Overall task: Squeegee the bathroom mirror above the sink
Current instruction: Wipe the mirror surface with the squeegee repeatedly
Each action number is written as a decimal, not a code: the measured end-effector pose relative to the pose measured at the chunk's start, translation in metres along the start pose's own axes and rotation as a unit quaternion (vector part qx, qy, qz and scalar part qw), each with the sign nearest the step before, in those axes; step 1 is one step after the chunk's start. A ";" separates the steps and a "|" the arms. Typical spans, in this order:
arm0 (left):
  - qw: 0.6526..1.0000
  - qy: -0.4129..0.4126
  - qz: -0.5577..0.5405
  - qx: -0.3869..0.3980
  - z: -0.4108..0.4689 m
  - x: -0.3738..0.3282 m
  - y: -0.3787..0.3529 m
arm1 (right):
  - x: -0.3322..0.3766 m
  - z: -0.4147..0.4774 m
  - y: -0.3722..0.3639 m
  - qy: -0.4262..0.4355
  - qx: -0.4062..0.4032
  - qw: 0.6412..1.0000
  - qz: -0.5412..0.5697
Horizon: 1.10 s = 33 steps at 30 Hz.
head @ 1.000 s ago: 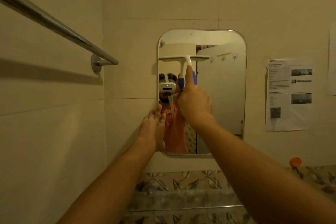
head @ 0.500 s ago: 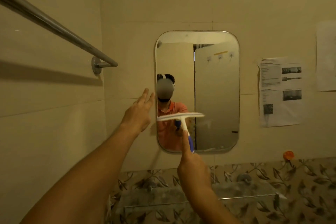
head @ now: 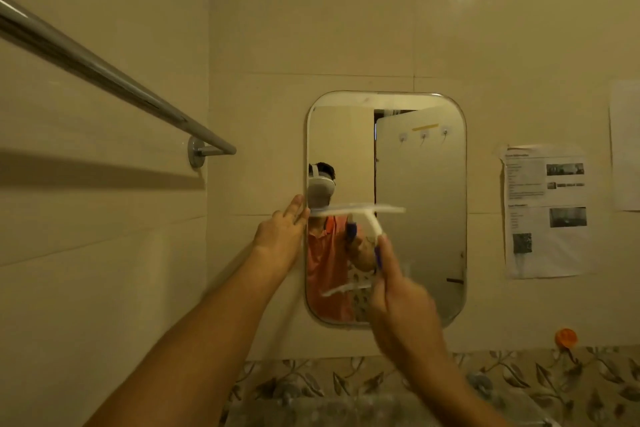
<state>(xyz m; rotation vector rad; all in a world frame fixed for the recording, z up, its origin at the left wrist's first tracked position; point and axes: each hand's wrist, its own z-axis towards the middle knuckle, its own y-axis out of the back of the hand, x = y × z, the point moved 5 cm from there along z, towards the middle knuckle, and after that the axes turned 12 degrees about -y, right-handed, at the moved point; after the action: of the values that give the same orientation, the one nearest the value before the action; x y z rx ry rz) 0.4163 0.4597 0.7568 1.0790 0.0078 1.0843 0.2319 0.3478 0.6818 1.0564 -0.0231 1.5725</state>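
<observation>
A rounded rectangular mirror (head: 420, 184) hangs on the beige tiled wall. My right hand (head: 401, 295) grips the blue and white handle of a squeegee (head: 360, 211). The white blade lies level across the left half of the mirror at about mid height. My left hand (head: 282, 232) rests flat with fingers together on the wall at the mirror's left edge, just left of the blade's end. The mirror reflects a person in an orange shirt with a headset, and an open door.
A chrome towel rail (head: 114, 80) runs along the left wall. A printed paper sheet (head: 545, 211) is stuck to the wall right of the mirror. An orange cap (head: 566, 337) sits at the lower right above a leaf-patterned tile band (head: 346, 381).
The squeegee blade went from near the mirror's top down to the lower half, then sits a little higher now. My left hand moved from the mirror's bottom corner up its left edge.
</observation>
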 end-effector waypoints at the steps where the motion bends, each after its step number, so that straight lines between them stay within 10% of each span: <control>1: 1.000 0.004 -0.010 0.003 0.000 0.000 0.000 | 0.016 0.018 0.014 0.016 -0.019 0.999 0.027; 13: 0.998 -0.022 0.038 0.045 0.008 -0.002 -0.015 | 0.136 0.153 0.067 0.044 -0.087 0.995 -0.036; 23: 0.976 0.040 -0.214 -0.014 -0.008 0.041 0.002 | 0.048 0.086 -0.007 0.053 -0.077 0.991 -0.094; 33: 0.986 0.055 -0.151 -0.047 -0.001 0.014 0.022 | -0.034 -0.020 -0.077 0.006 0.024 0.991 -0.134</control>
<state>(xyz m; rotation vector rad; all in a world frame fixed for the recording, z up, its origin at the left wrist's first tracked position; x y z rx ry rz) 0.4074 0.4712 0.7779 0.8976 0.2009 0.8595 0.2785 0.3565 0.6092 1.0415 0.1591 1.3408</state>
